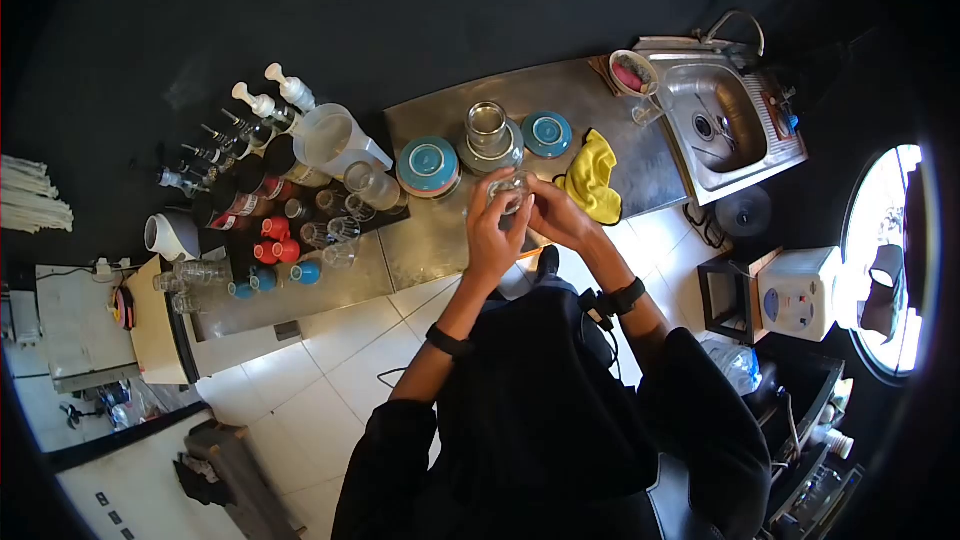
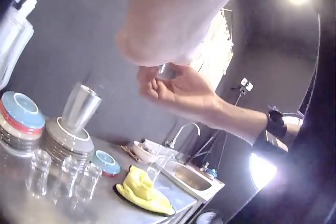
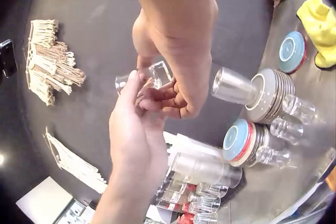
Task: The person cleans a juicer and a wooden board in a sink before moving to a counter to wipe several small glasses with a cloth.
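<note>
A small clear glass (image 3: pixel 140 77) is held above the steel counter (image 1: pixel 440 240) by both hands: the left hand (image 1: pixel 492 232) is curled round one side, while the right hand (image 1: pixel 556 214) pinches the other. A metal cup (image 1: pixel 487 125) stands upturned on stacked grey plates (image 1: pixel 468 152) just beyond, apparently rim down, beside a yellow cloth (image 1: pixel 594 176).

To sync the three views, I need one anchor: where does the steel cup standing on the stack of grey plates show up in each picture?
Head: the steel cup is at upper centre, just beyond both hands.
Left wrist: centre-left, tilted, on the grey plates.
Right wrist: right of centre, lying sideways in the picture.
Shared landmark: the yellow cloth, beside the plates in every view.
</note>
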The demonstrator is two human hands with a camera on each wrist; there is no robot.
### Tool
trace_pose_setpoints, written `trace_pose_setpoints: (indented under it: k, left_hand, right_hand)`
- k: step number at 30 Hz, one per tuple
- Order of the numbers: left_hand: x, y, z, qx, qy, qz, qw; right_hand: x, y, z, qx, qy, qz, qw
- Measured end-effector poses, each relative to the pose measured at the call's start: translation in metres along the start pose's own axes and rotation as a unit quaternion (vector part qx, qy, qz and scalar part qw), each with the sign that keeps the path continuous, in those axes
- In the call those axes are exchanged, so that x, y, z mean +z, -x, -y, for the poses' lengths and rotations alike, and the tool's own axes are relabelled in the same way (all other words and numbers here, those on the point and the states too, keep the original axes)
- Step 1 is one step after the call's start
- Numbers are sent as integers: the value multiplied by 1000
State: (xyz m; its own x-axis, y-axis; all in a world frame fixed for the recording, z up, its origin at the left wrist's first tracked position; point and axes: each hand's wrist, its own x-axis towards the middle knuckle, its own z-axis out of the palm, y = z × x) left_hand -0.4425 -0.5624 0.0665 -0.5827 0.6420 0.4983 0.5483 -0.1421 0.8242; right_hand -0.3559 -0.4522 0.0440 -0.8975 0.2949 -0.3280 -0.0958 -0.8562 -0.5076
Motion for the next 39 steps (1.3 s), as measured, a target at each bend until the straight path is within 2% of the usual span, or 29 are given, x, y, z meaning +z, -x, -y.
trace_pose_setpoints:
  k: [1, 3, 5, 7, 9, 13, 14, 15, 16, 17, 18, 19, 20, 21, 23, 24, 25, 27, 28, 30, 32, 33, 34, 35, 36, 37, 39]
  left_hand:
    - [-6, -6, -5, 2, -40, 28, 999]
    - [-10, -14, -11, -28, -34, 41, 998]
    - [-14, -18, -17, 14, -98, 79, 992]
    - [-7, -19, -16, 5, -61, 87, 994]
    - [4, -23, -19, -23, 11, 53, 998]
    - [33, -19, -3, -34, 91, 8, 995]
    - [44, -17, -3, -70, 212, -53, 973]
    - [55, -16, -1, -106, 329, -113, 932]
    - [57, -15, 4, -104, 273, -100, 951]
    - [61, -13, 8, -109, 272, -100, 951]
    - [64, -14, 10, -167, 327, -138, 920]
    - [64, -13, 11, -223, 377, -178, 881]
    - [63, -13, 10, -262, 425, -165, 851]
    - [64, -14, 10, -264, 419, -172, 852]
    - [68, -13, 8, -301, 519, -157, 785]
    - [72, -11, 6, -309, 518, -144, 784]
    - [75, -9, 10, -311, 515, -151, 784]
    - [80, 0, 15, -367, 496, -130, 776]
    - [84, 0, 12, -381, 449, -116, 800]
    - [92, 2, 14, -387, 425, -112, 811]
    - [98, 4, 17, -402, 398, -103, 818]
    - [101, 0, 15, -400, 399, -105, 818]
    - [103, -4, 12, -405, 386, -110, 822]
    - [106, -6, 10, -410, 372, -114, 825]
    - [108, -7, 12, -410, 372, -116, 825]
    - [112, -8, 15, -420, 383, -140, 811]
    - [120, -14, 18, -427, 394, -164, 797]
  right_hand:
    - [4, 5, 5, -1, -3, -3, 1000]
    - [7, 12, 17, -22, 132, 18, 991]
    - [9, 19, 26, -35, 172, 32, 984]
    - [9, 21, 35, -42, 218, 59, 973]
    - [0, 18, 39, -49, 211, 51, 975]
    - [-18, 10, 49, -10, 160, 80, 984]
    - [-22, 9, 52, 0, 179, 106, 978]
    - [-27, 9, 58, 10, 197, 132, 971]
    - [-43, 3, 64, 22, 229, 166, 959]
    - [-60, 0, 71, 25, 225, 164, 960]
    - [-80, -4, 78, -17, 296, 68, 952]
    - [-103, -8, 81, -57, 363, -27, 930]
    - [-141, -16, 80, -121, 510, -126, 842]
    - [-182, -24, 76, -182, 636, -216, 719]
    - [-240, -31, 63, -142, 678, -411, 593]
    - [-247, -37, 65, -140, 680, -404, 595]
    - [-253, -41, 66, -135, 671, -432, 587]
    - [-262, -40, 64, -123, 662, -457, 581]
    - [-264, -43, 68, -104, 671, -441, 588]
    - [-271, -51, 77, -92, 680, -422, 593]
    - [-291, -54, 77, -131, 729, -365, 565]
    - [-295, -54, 86, -133, 730, -363, 563]
    - [-299, -53, 95, -127, 591, -381, 699]
    - [-303, -52, 100, -116, 429, -384, 809]
    - [-280, -39, 117, -104, 274, -342, 893]
    - [-255, -23, 132, -105, 274, -341, 893]
    - [-207, 5, 161, -108, 118, -245, 956]
